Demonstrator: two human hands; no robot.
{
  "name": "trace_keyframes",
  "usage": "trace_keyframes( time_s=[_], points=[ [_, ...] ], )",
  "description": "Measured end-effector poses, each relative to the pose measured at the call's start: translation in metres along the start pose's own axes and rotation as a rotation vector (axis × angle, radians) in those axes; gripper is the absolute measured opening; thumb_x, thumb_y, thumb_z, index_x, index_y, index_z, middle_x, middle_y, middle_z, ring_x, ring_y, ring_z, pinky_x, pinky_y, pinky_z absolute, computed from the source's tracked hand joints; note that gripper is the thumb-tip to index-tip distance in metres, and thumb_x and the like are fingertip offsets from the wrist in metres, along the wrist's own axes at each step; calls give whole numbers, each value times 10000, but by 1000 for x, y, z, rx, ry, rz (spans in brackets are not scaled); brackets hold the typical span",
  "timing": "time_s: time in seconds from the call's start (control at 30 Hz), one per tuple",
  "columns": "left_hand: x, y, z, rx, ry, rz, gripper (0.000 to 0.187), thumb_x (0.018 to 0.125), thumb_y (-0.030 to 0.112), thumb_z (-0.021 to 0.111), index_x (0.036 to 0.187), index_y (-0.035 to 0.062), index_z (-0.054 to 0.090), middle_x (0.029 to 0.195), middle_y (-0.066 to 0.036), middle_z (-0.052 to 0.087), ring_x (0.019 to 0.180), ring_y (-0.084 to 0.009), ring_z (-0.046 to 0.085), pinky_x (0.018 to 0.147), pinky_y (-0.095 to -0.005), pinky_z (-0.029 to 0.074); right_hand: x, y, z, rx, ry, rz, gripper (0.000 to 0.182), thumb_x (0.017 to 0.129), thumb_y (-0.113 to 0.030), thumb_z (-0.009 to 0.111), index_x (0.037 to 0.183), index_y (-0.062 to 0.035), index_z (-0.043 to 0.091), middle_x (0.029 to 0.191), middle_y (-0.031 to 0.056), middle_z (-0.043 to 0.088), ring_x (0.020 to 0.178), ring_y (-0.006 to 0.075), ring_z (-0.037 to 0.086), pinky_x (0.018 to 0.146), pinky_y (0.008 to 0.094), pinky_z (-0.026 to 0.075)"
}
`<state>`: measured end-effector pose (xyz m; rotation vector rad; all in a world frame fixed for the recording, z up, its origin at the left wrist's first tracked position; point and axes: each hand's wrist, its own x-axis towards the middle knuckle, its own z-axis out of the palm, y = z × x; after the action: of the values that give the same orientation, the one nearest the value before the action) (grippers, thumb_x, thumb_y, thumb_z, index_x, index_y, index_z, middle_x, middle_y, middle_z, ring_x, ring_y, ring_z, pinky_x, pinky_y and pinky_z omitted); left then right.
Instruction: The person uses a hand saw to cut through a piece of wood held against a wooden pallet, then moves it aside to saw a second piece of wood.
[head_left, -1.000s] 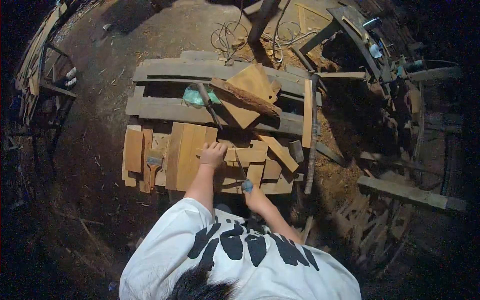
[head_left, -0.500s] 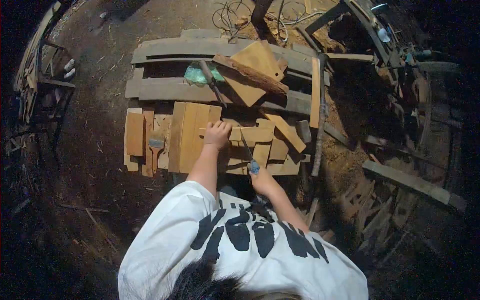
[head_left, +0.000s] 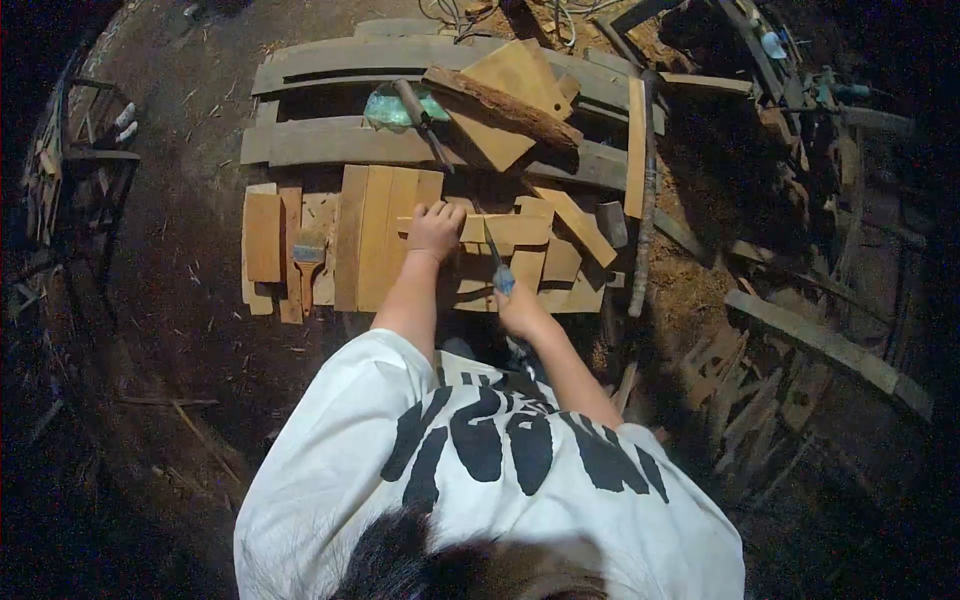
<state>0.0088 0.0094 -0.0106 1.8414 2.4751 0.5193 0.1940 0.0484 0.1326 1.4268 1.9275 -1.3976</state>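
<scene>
My right hand [head_left: 519, 310] is closed around the blue handle of a handsaw [head_left: 493, 250], whose thin dark blade points away from me. The blade lies across a narrow wooden strip [head_left: 518, 230] that runs sideways over other pieces of wood. My left hand [head_left: 436, 232] grips the left part of this strip, with the fingers bent over it. Beneath and beside that hand are upright-running light boards [head_left: 390, 275]. The saw's teeth and the depth of any cut are too small to make out.
A paintbrush [head_left: 308, 268] lies on the left of the slatted wooden bench [head_left: 320, 140]. Farther back are a hammer-like tool [head_left: 422, 120], a green plastic bag [head_left: 385, 108] and a rough bark-edged piece [head_left: 510, 112]. A long pole [head_left: 645, 240] borders the right side; scrap wood [head_left: 830, 350] lies beyond.
The saw and my right hand have moved forward a little across the strip. My left hand keeps its place on the wood. The whole view has shifted, so the bench sits higher in it.
</scene>
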Motion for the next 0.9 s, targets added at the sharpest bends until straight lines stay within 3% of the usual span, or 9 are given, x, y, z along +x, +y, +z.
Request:
trace_keyframes(
  time_s=[0.13, 0.2, 0.27, 0.33, 0.37, 0.5, 0.7, 0.83, 0.9],
  points=[
    [-1, -1, 0, 10, -8, 13, 129, 752, 153, 557, 877, 177, 572, 850, 11, 628, 885, -170, 590, 775, -389, 403, 9, 9, 10, -116, 18, 6, 327, 914, -218, 499, 1138, 17, 540, 1015, 322, 593, 1025, 457, 553, 868, 450, 442],
    [1, -3, 3, 11, -15, 13, 118, 759, 158, 553, 874, 177, 568, 848, 10, 628, 885, -170, 590, 775, -387, 402, -24, 27, 11, 45, 86, -41, 334, 914, -235, 493, 1153, -8, 547, 1045, 322, 586, 1062, 452, 537, 888, 452, 433],
    [0, -1, 2, 33, 14, 23, 105, 773, 164, 545, 874, 182, 566, 829, 14, 624, 879, -165, 591, 762, -381, 401, -33, 29, 12, 25, 105, 116, 327, 919, -241, 478, 1160, -33, 552, 1073, 324, 574, 1094, 451, 517, 910, 456, 422],
    [0, 0, 2, 17, 6, 10, 107, 777, 163, 543, 879, 183, 567, 833, 16, 625, 880, -163, 591, 755, -384, 402, -24, 14, 4, -55, -14, 88, 335, 923, -233, 463, 1155, -5, 544, 1066, 329, 575, 1084, 457, 521, 906, 465, 424],
    [0, 0, 2, 6, 8, -1, 109, 780, 163, 541, 884, 183, 568, 837, 17, 627, 880, -161, 591, 747, -386, 403, -22, 2, 1, -48, 10, -41, 348, 927, -234, 455, 1139, 29, 539, 1030, 336, 585, 1048, 465, 540, 890, 469, 433],
    [1, 0, 5, -1, -12, -3, 116, 786, 154, 535, 893, 183, 571, 840, 18, 629, 883, -166, 592, 735, -402, 404, 36, 32, 29, -12, 74, 13, 359, 929, -248, 458, 1086, 61, 549, 961, 345, 595, 1007, 481, 552, 860, 467, 450],
    [1, 3, -5, 3, -92, -16, 235, 697, 210, 663, 914, 187, 574, 876, 11, 627, 914, -167, 587, 768, -409, 412, -43, 39, 19, -30, 95, 88, 327, 924, -214, 465, 1085, 63, 531, 999, 321, 597, 1035, 463, 548, 859, 450, 445],
    [4, 3, -8, 38, -130, -28, 357, 621, 251, 726, 934, 189, 567, 908, 23, 624, 941, -162, 583, 795, -422, 413, 25, 34, 27, 4, 8, 33, 298, 915, -191, 474, 1124, 17, 518, 1022, 312, 588, 1055, 466, 531, 871, 447, 440],
    [2, 3, -10, 42, -149, -28, 375, 611, 259, 733, 939, 190, 564, 913, 26, 623, 945, -161, 581, 799, -425, 412, 51, 50, 43, -83, 138, -55, 303, 915, -192, 473, 1143, 5, 505, 1027, 319, 583, 1056, 474, 525, 869, 456, 439]
  ],
)
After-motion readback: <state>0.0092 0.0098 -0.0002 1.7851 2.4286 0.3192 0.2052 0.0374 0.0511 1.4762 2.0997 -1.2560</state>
